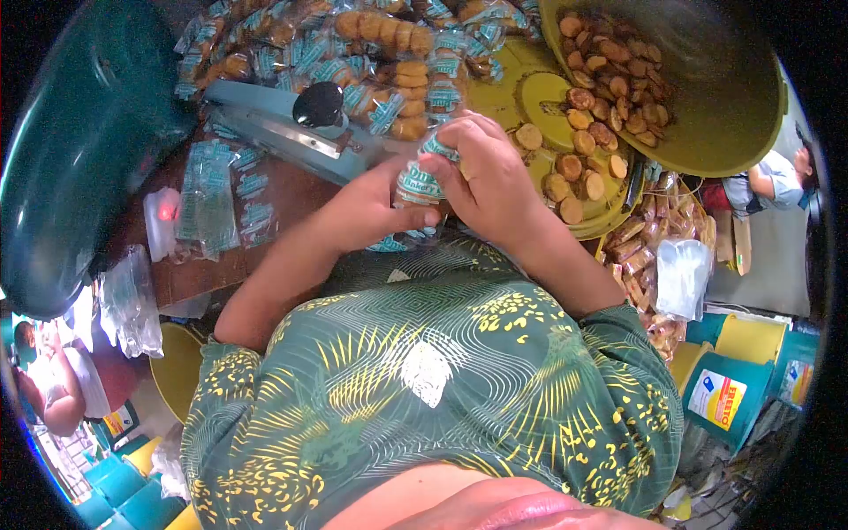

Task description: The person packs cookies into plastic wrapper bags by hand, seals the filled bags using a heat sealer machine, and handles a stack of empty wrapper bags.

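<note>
My left hand (375,208) and my right hand (481,172) meet in front of my chest, closed round a clear plastic bag (417,187) with turquoise print. The right fingers pinch its upper end; the left thumb lies across its lower part. What the bag holds is hard to make out. Just beyond the left hand lies a blue heat sealer (265,115) with a black knob. Filled packs of round baked pieces (411,88) are piled behind it. Loose round pieces (579,141) lie on a yellow lid right of my right hand.
A tilted yellow tub (724,115) holds many round pieces at the upper right. Flat printed bags (208,199) lie on the brown table (177,278). A big dark green tub (84,150) stands at the left. Other people are at both sides, with more tubs (724,389) at the lower right.
</note>
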The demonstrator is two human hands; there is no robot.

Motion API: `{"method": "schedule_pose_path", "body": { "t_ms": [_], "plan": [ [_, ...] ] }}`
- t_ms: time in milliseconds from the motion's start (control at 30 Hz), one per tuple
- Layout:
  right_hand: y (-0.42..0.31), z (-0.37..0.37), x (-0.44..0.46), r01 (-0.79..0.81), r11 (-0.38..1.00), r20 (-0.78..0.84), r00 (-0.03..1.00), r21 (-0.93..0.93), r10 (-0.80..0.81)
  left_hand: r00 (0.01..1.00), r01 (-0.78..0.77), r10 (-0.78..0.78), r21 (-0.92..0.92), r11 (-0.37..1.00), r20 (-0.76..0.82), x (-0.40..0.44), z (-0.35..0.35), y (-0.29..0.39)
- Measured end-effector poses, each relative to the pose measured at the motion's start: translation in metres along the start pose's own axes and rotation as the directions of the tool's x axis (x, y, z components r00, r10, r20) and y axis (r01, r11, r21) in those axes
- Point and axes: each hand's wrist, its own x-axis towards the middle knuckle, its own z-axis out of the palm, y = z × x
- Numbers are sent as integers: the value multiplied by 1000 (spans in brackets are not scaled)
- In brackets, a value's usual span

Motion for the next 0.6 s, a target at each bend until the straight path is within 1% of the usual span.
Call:
{"method": "schedule_pose_path", "body": {
  "t_ms": [33, 133, 200, 233, 300, 367, 400, 500, 533, 600],
  "plan": [
    [0, -2, 0, -5, 1000, 4, 1000, 8, 5, 991, 101, -85, -163, 981, 101, -1, 0, -2],
    [30, -23, -3, -93, 986, -12, 996, -142, 92, 974, 219, -197, -260, 940, 110, -3, 1, -11],
    [66, -46, -10, -198, 921, -3, 978, -335, 209, 984, 176, -162, -276, 945, 72, -4, 1, -12],
    [84, -52, -23, -229, 860, 20, 963, -456, 267, 988, 152, -143, -284, 947, 51, -5, 1, -12],
    [119, -56, -51, -255, 691, 40, 924, -677, 381, 991, 130, -130, -221, 967, 13, -7, 0, -14],
    [125, -59, -60, -459, 711, 42, 825, -533, 563, 994, 107, -110, -140, 984, -10, -7, -1, -14],
    [124, -60, -63, -554, 697, 61, 761, -455, 645, 995, 96, -98, -92, 991, -15, -7, -1, -12],
    [82, -64, -44, -649, 700, 130, 699, -298, 703, 997, 74, -74, 50, 996, -15, -8, -2, -17],
    [83, -63, -45, -608, 774, 106, 770, -176, 629, 998, 65, -63, 102, 993, -14, -6, -4, -18],
    [81, -58, -44, -475, 877, 20, 880, 72, 475, 998, 63, -64, 57, 996, 25, -3, -3, -16]
  ]
}}
